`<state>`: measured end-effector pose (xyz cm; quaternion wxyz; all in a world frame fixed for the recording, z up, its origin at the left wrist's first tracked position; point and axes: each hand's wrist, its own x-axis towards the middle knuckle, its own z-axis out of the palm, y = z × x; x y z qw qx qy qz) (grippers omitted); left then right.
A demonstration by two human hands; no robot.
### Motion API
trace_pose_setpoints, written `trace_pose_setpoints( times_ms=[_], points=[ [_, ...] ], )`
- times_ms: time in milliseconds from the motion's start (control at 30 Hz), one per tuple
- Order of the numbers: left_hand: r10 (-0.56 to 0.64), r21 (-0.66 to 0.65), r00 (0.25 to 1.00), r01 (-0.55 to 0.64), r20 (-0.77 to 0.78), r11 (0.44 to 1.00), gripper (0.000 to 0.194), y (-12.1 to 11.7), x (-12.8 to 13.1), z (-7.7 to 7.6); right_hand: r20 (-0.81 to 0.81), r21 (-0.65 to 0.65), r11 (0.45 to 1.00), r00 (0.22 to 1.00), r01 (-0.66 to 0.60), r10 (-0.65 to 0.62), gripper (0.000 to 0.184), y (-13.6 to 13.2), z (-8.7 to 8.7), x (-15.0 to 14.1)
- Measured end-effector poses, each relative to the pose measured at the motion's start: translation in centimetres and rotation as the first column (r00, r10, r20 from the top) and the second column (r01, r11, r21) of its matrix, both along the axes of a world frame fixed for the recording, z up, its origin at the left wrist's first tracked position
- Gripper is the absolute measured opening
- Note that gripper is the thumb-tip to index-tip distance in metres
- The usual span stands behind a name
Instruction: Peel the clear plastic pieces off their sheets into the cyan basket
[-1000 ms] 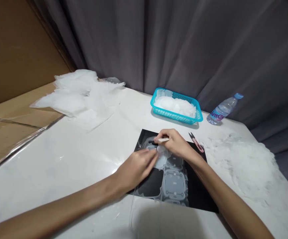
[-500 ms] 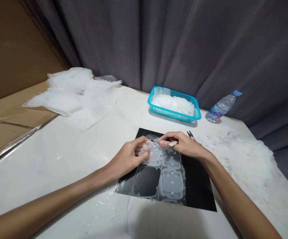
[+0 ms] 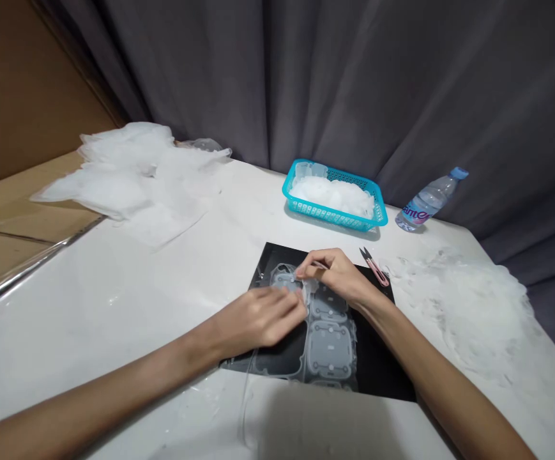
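A translucent plastic sheet (image 3: 331, 350) with rounded-square moulded panels lies on a black mat (image 3: 382, 364). My left hand (image 3: 267, 314) is palm-down over its left side, slightly blurred, fingers curled together at a whitish translucent piece (image 3: 310, 289). The piece looks bent and stands up between my two hands. My right hand (image 3: 332, 275) pinches the upper edge of this piece with thumb and fingertips; the exact contact is partly hidden. Below my left hand, one panel place in the sheet is an opening showing the black mat.
Pink-handled thread snips (image 3: 374, 267) lie at the mat's upper right. Behind stands a turquoise basket (image 3: 334, 222) of whitish pieces, with a water bottle (image 3: 428, 201) beside it. Translucent scraps (image 3: 483, 313) are heaped at right, white sheets (image 3: 128, 176) at back left, near cardboard (image 3: 13, 172).
My left hand has turned palm-down and moved slightly lower over the sheet. My right hand has shifted a little left; the small pale strip seen in it before no longer shows. The snips are uncovered.
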<state>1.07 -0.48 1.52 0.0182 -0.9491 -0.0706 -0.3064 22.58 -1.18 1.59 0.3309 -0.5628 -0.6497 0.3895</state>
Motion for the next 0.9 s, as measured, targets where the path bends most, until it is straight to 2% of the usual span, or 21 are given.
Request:
trace_pose_setpoints(
  times_ms=[33, 67, 100, 133, 167, 200, 267, 300, 400, 433, 467, 500, 567, 633, 700, 733, 833, 900],
  points=[
    [-0.038, 0.157, 0.999, 0.037, 0.001, 0.987, 0.023, -0.2, 0.0, 0.2, 0.052, 0.046, 0.998, 0.997, 0.05, -0.053, 0.017, 0.2, -0.3, -0.1],
    [-0.062, 0.241, 0.998, 0.061, -0.004, 0.969, 0.023, -0.3, 0.0, 0.3, 0.093, 0.09, 0.991, 0.99, 0.099, -0.107, 0.014, 0.4, -0.4, -0.1],
    [-0.069, 0.246, 0.998, 0.065, 0.007, 0.967, 0.022, -0.3, 0.0, 0.4, 0.126, 0.131, 0.982, 0.98, 0.138, -0.155, 0.012, 0.6, -0.6, -0.1],
    [-0.054, 0.173, 0.998, 0.046, 0.038, 0.984, 0.021, -0.3, -0.1, 0.4, 0.161, 0.171, 0.972, 0.968, 0.164, -0.191, 0.011, 0.7, -0.6, 0.0],
    [-0.012, 0.029, 0.997, 0.01, 0.071, 1.0, 0.019, -0.2, -0.3, 0.2, 0.196, 0.205, 0.963, 0.957, 0.175, -0.215, 0.009, 0.8, -0.7, 0.2],
    [0.058, -0.157, 0.993, -0.042, 0.1, 0.987, 0.018, -0.1, -0.5, 0.0, 0.228, 0.23, 0.957, 0.947, 0.175, -0.227, 0.009, 0.9, -0.7, 0.4],
    [0.214, -0.502, 0.968, -0.12, 0.133, 0.857, 0.017, 0.2, -0.9, -0.5, 0.281, 0.265, 0.949, 0.928, 0.171, -0.246, 0.01, 0.9, -0.9, 0.8],
    [0.256, -0.596, 0.955, -0.118, 0.152, 0.795, 0.015, 0.2, -1.1, -0.7, 0.3, 0.282, 0.942, 0.916, 0.18, -0.265, 0.011, 1.0, -1.0, 1.0],
    [0.297, -0.704, 0.929, -0.057, 0.222, 0.708, 0.016, 0.3, -1.3, -0.7, 0.33, 0.322, 0.923, 0.889, 0.211, -0.318, 0.013, 0.9, -1.5, 1.7],
    [0.322, -0.756, 0.922, -0.053, 0.213, 0.652, 0.019, 0.2, -1.2, -0.5, 0.33, 0.328, 0.921, 0.888, 0.209, -0.32, 0.012, 0.8, -1.6, 2.0],
    [0.354, -0.827, 0.917, -0.052, 0.182, 0.56, 0.021, 0.1, -1.0, -0.2, 0.328, 0.332, 0.921, 0.891, 0.204, -0.315, 0.009, 0.8, -1.5, 2.2],
    [0.379, -0.896, 0.914, -0.042, 0.144, 0.442, 0.024, 0.1, -0.8, 0.2, 0.325, 0.337, 0.92, 0.893, 0.198, -0.311, 0.006, 0.6, -1.3, 2.4],
    [0.375, -0.974, 0.921, 0.024, 0.109, 0.226, 0.029, 0.1, -0.5, 0.7, 0.293, 0.368, 0.907, 0.899, 0.207, -0.325, 0.012, 0.4, -0.4, 2.8],
    [0.342, -0.99, 0.931, 0.098, 0.126, 0.098, 0.031, 0.3, -0.2, 1.0, 0.176, 0.394, 0.882, 0.92, 0.26, -0.35, 0.022, 0.2, 0.7, 3.2],
    [0.322, -0.991, 0.937, 0.133, 0.136, 0.033, 0.032, 0.4, -0.1, 1.0, -0.063, 0.347, 0.877, 0.941, 0.333, -0.333, 0.033, 0.3, 1.5, 3.6],
    [0.314, -0.99, 0.939, 0.142, 0.139, 0.011, 0.032, 0.5, -0.1, 0.9, -0.21, 0.294, 0.882, 0.925, 0.367, -0.315, 0.04, 0.4, 1.7, 3.8],
    [0.309, -0.981, 0.938, 0.185, 0.158, -0.058, 0.033, 0.5, 0.1, 0.7, -0.549, 0.109, 0.889, 0.772, 0.445, -0.319, 0.049, 1.1, 1.6, 4.5],
    [0.311, -0.969, 0.935, 0.218, 0.172, -0.119, 0.034, 0.3, 0.2, 0.6, -0.615, 0.033, 0.883, 0.706, 0.469, -0.352, 0.05, 1.3, 1.2, 5.1]
  ],
)
